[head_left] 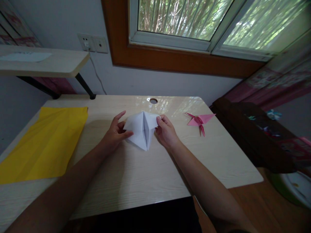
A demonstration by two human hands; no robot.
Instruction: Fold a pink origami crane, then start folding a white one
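Both hands hold a folded sheet of white paper (136, 129) above the middle of the desk. It has a raised crease down its centre and a point facing me. My left hand (116, 129) pinches its left corner between thumb and fingers, with the index finger lifted away. At the right corner, my right hand (166, 131) grips the paper, thumb on top and fingers behind. To the right of that hand lies a pink origami crane (198, 120) with narrow folded ends. The underside of the white paper is hidden.
Yellow paper (46, 145) lies on the left of the wooden desk (150, 181). A raised shelf (43, 69) on black legs stands at the back left. Near the back edge is a round cable hole (153, 101). A dark cabinet (257, 136) stands beyond the right side.
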